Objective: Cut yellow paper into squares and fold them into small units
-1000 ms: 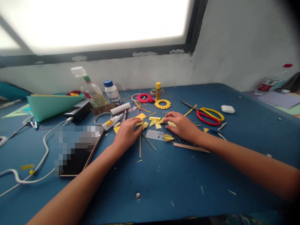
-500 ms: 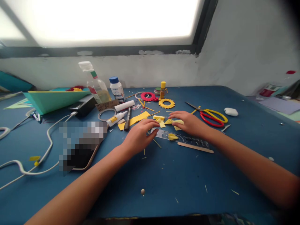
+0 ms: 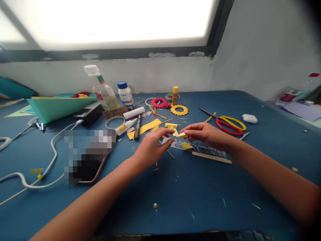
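Observation:
My right hand (image 3: 207, 134) is lifted a little above the blue table (image 3: 175, 187) and pinches a small folded yellow paper piece (image 3: 181, 135) between thumb and fingers. My left hand (image 3: 151, 147) reaches toward that piece with fingers spread, its fingertips close to it; I cannot tell whether they touch. Under the hands lie a clear ruler (image 3: 200, 148), another folded yellow piece (image 3: 186, 146) and a wooden stick (image 3: 212, 157). More yellow paper scraps (image 3: 147, 127) lie just behind my left hand.
Red-and-yellow scissors (image 3: 227, 124) lie right of my hands, a white case (image 3: 250, 118) beyond them. Yellow (image 3: 179, 110) and red (image 3: 159, 103) paper rings, glue stick (image 3: 175, 95), glue tubes (image 3: 126, 126), bottles (image 3: 102, 88), green folded paper (image 3: 57, 107), a phone (image 3: 86, 157) and white cable (image 3: 50, 157) lie left.
My right hand has picked a small yellow piece off the table and raised it. My left hand moved right from the yellow scraps toward that piece.

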A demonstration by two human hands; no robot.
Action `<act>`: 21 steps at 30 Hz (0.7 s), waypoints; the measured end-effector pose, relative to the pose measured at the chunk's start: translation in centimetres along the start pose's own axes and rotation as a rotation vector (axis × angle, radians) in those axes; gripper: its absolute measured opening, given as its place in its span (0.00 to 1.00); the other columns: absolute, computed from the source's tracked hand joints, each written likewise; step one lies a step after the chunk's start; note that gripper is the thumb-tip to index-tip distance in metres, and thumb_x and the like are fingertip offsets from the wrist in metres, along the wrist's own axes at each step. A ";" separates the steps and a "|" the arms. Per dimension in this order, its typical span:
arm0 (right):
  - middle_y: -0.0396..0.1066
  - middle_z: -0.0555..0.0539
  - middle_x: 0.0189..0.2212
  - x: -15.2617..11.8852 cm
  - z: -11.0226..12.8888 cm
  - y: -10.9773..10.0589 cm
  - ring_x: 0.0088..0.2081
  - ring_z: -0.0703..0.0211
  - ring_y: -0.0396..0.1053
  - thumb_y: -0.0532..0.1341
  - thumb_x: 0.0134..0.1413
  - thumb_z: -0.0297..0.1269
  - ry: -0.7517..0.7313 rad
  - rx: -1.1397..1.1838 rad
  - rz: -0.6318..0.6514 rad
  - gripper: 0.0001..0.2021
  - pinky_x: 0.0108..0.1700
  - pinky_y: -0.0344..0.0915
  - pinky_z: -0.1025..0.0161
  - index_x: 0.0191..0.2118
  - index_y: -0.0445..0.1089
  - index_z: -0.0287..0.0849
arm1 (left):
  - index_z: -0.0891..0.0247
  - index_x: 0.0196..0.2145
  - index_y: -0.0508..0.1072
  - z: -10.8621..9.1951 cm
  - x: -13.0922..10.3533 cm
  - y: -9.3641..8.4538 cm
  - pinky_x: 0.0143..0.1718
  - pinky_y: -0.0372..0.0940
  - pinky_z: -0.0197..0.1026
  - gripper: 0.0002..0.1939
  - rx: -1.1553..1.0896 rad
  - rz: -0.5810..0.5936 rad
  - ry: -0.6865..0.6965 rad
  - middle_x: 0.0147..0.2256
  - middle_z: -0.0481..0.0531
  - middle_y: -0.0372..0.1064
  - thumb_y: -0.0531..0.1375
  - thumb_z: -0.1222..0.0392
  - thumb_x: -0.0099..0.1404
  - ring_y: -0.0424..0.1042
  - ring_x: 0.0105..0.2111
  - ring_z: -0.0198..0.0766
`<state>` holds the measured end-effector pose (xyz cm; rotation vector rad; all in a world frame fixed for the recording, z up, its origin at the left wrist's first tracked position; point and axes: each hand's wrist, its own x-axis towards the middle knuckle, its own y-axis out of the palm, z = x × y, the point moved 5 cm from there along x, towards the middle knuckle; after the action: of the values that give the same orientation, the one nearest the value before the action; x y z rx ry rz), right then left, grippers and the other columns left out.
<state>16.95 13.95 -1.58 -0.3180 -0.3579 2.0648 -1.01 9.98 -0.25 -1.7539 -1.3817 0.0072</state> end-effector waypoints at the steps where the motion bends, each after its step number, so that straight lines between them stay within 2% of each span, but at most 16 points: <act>1: 0.74 0.46 0.30 -0.3 0.1 0.4 0.30 0.63 0.68 0.63 0.51 0.48 0.036 0.096 0.030 0.15 0.35 0.66 0.63 0.39 0.76 0.42 | 0.64 0.43 0.72 -0.3 0.0 0.0 0.38 0.70 0.40 0.10 -0.024 0.003 -0.010 0.39 0.53 0.75 0.60 0.63 0.63 0.73 0.35 0.36; 5: 0.72 0.49 0.28 -1.2 0.8 1.0 0.28 0.66 0.65 0.65 0.50 0.46 0.068 0.324 0.041 0.13 0.34 0.64 0.66 0.36 0.77 0.43 | 0.65 0.37 0.75 -1.5 -0.1 0.2 0.32 0.70 0.34 0.05 -0.177 0.063 -0.102 0.33 0.50 0.76 0.61 0.63 0.62 0.73 0.30 0.33; 8: 0.71 0.50 0.27 -1.7 1.4 0.9 0.26 0.67 0.64 0.65 0.50 0.46 0.053 0.334 0.004 0.12 0.32 0.63 0.66 0.36 0.77 0.43 | 0.64 0.34 0.77 -2.2 -0.2 0.3 0.29 0.69 0.34 0.05 -0.271 0.100 -0.199 0.30 0.49 0.76 0.62 0.61 0.61 0.72 0.27 0.33; 11: 0.70 0.50 0.26 -2.0 1.9 0.8 0.26 0.66 0.63 0.65 0.50 0.46 0.044 0.286 -0.029 0.12 0.31 0.63 0.65 0.35 0.78 0.43 | 0.63 0.35 0.78 -2.6 -0.3 0.3 0.30 0.70 0.36 0.05 -0.350 0.126 -0.260 0.31 0.50 0.77 0.63 0.61 0.60 0.73 0.29 0.35; 17: 0.70 0.51 0.26 -2.3 2.4 0.9 0.26 0.67 0.63 0.65 0.49 0.45 -0.010 0.278 -0.029 0.10 0.30 0.62 0.67 0.34 0.77 0.44 | 0.63 0.34 0.78 -2.8 -0.4 0.6 0.31 0.71 0.36 0.05 -0.401 0.126 -0.289 0.31 0.49 0.77 0.64 0.64 0.58 0.74 0.29 0.36; 21: 0.70 0.51 0.25 -2.3 2.4 1.0 0.26 0.67 0.64 0.65 0.50 0.45 -0.024 0.296 0.005 0.10 0.30 0.62 0.67 0.34 0.77 0.44 | 0.62 0.35 0.77 -3.5 -0.5 0.2 0.31 0.72 0.36 0.06 -0.387 0.127 -0.221 0.32 0.48 0.77 0.63 0.66 0.58 0.74 0.29 0.34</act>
<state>16.47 11.16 0.45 -0.1147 -0.0622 2.0919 0.63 7.41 1.51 -2.2160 -1.5000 0.0021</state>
